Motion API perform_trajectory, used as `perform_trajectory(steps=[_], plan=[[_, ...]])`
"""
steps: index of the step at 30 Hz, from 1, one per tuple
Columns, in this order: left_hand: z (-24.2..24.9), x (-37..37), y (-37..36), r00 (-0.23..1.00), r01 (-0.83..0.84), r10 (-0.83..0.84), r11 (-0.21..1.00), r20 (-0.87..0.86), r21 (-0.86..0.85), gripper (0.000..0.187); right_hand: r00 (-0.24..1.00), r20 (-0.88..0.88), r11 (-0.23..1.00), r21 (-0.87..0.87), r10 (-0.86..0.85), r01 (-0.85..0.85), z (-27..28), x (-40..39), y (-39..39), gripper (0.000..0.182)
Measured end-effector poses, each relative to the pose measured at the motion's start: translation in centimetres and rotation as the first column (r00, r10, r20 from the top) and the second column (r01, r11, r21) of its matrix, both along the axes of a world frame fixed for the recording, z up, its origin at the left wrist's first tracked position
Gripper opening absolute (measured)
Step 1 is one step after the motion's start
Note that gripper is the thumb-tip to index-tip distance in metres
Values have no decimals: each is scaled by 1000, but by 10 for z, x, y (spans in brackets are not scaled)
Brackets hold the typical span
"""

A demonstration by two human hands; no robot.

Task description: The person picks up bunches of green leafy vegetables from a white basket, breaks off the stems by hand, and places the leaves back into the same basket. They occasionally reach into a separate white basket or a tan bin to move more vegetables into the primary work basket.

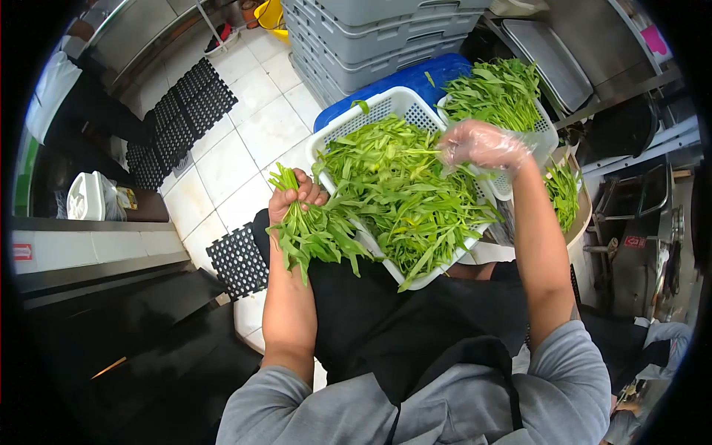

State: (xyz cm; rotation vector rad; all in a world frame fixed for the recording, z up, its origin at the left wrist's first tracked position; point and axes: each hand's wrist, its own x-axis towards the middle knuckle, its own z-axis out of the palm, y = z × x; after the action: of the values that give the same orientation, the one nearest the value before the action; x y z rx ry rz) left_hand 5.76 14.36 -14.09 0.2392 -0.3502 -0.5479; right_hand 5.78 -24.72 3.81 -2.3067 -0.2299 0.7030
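My left hand (291,197) is bare and closed round the stems of a bunch of leafy greens (311,237), which look like water spinach. The bunch's leaves hang down over the near left rim of a white plastic basket (323,141). Loose greens (404,189) of the same kind fill that basket in front of me. My right hand (486,146), in a clear plastic glove, is above the basket's right side. Its fingers are curled together; what they hold, if anything, is hidden.
A second white basket (547,137) heaped with greens stands at the right, above a tub (582,200) holding more. Grey crates (393,44) are stacked behind a blue lid-like surface (445,70). Black mats (182,119) lie on the tiled floor. Another person (89,104) stands at left.
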Motion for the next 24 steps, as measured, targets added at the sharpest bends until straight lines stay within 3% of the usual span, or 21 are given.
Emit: perform_trajectory(steps=[2, 3, 6, 7, 11, 15, 18, 22, 24], plan=[[6, -5, -3, 1000, -9, 9, 999, -4, 33, 30, 996, 63, 968, -248, 65, -47, 24, -8, 11, 27], [10, -7, -6, 1000, -10, 10, 998, -3, 59, 29, 967, 256, 986, -165, 11, 33, 19, -15, 13, 19], [25, -17, -13, 999, -39, 39, 989, -2, 143, 25, 663, 716, 939, -340, 219, 58, 24, -33, 13, 15], [31, -21, -15, 999, -44, 44, 985, 5, 167, 24, 592, 784, 962, -270, 187, 53, 15, -32, 8, 11], [49, -39, -28, 997, -73, 67, 975, 34, 212, 22, 543, 800, 916, -381, 257, 128, 9, -53, 23, 6], [63, -51, -35, 996, -73, 53, 957, 78, 281, 22, 547, 817, 923, -334, 183, 190, -8, -62, 15, 9], [80, -55, -35, 995, -61, 29, 932, 94, 357, 23, 531, 847, 972, -100, -30, 215, -6, -70, 2, 9], [87, -55, -36, 994, -47, 10, 934, 107, 355, 25, 758, 620, 962, -20, -203, 274, 7, -91, -6, 22], [88, -53, -39, 994, -39, 0, 936, 110, 351, 25, 807, 539, 957, -8, -241, 291, 17, -95, -9, 30]])
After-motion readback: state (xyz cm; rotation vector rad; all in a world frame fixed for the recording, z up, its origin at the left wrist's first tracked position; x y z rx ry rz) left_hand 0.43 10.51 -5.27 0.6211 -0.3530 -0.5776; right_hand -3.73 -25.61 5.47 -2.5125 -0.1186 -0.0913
